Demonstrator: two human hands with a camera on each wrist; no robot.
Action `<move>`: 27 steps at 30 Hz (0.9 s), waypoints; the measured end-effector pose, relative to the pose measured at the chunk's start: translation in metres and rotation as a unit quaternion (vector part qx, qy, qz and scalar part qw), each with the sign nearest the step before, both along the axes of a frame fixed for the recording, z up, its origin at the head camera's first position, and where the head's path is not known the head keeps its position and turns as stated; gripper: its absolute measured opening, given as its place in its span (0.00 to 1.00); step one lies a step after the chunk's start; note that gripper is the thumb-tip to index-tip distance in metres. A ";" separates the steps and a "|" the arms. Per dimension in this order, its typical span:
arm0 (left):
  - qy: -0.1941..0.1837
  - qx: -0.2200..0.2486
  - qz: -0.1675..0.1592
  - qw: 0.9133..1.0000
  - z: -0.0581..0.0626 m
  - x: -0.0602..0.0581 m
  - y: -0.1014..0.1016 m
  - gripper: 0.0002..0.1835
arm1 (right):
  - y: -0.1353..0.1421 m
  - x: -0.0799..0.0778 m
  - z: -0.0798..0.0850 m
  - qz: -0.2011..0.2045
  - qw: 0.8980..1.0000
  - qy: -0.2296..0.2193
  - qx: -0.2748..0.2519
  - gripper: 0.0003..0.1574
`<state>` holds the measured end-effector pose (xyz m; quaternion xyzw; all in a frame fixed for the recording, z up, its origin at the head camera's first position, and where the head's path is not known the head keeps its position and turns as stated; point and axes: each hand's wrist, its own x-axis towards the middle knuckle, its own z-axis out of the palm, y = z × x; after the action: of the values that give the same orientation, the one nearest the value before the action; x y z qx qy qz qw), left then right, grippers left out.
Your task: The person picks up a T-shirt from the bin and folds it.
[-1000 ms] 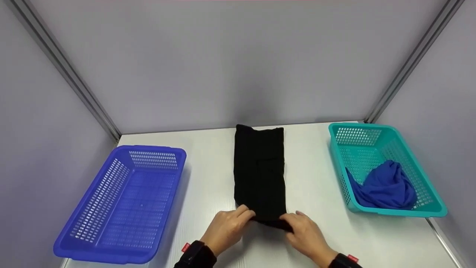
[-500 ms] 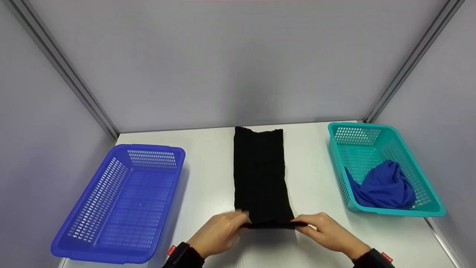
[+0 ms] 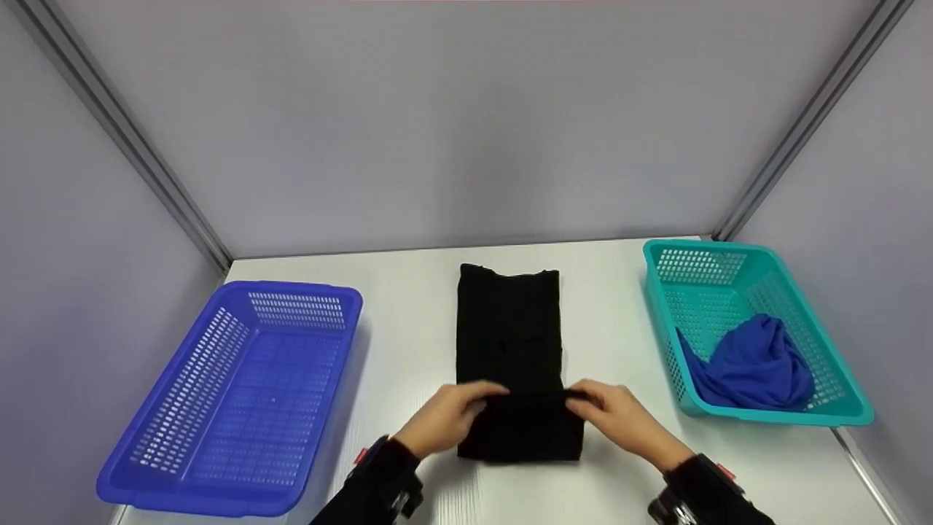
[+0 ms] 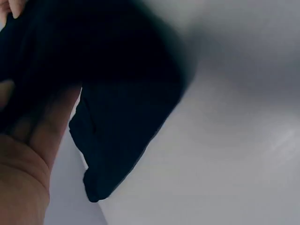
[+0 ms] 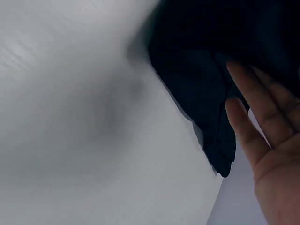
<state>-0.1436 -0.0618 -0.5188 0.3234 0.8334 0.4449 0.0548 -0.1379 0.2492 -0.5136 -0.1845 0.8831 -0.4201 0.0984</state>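
Observation:
A folded black cloth (image 3: 508, 321) lies lengthwise on the white table. Its near end is turned up into a flap (image 3: 521, 434) over the lower part. My left hand (image 3: 446, 417) pinches the left corner of that flap's edge. At the right corner my right hand (image 3: 618, 417) pinches the same edge between thumb and fingers. In the left wrist view, the left palm (image 4: 23, 173) sits partly under the dark fabric (image 4: 126, 122). From the right wrist view, fingers (image 5: 255, 93) reach beneath the raised fabric (image 5: 201, 70).
To the left stands a blue perforated plastic basket (image 3: 332, 394) with nothing in it. On the right, a teal basket (image 3: 662, 328) holds a crumpled blue cloth (image 3: 762, 364). Grey panels (image 3: 466, 124) enclose the white table (image 3: 408, 306) at the back and sides.
Both hands have moved away from the body, carrying the cloth's near edge up and over into a flap. The far end of the cloth has slid slightly nearer.

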 end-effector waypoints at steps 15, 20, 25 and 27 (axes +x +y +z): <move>-0.076 -0.002 0.178 0.981 -0.039 -0.052 0.016 0.19 | -0.033 -0.054 -0.036 -0.161 0.985 -0.002 0.063 0.10; -0.102 -0.019 0.198 0.975 -0.050 -0.047 0.016 0.29 | -0.037 -0.058 -0.046 -0.187 0.978 -0.004 0.088 0.14; 0.010 -0.094 0.188 0.978 -0.062 -0.030 0.013 0.34 | -0.036 -0.047 -0.054 -0.159 0.970 0.112 0.145 0.21; 0.092 -0.149 0.163 0.971 -0.068 -0.020 0.009 0.33 | -0.034 -0.038 -0.056 -0.122 0.961 0.181 0.172 0.24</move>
<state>-0.1637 -0.0524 -0.5865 0.2107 0.9331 0.2875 -0.0476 -0.1762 0.2156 -0.5698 -0.1281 0.9610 -0.2300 -0.0849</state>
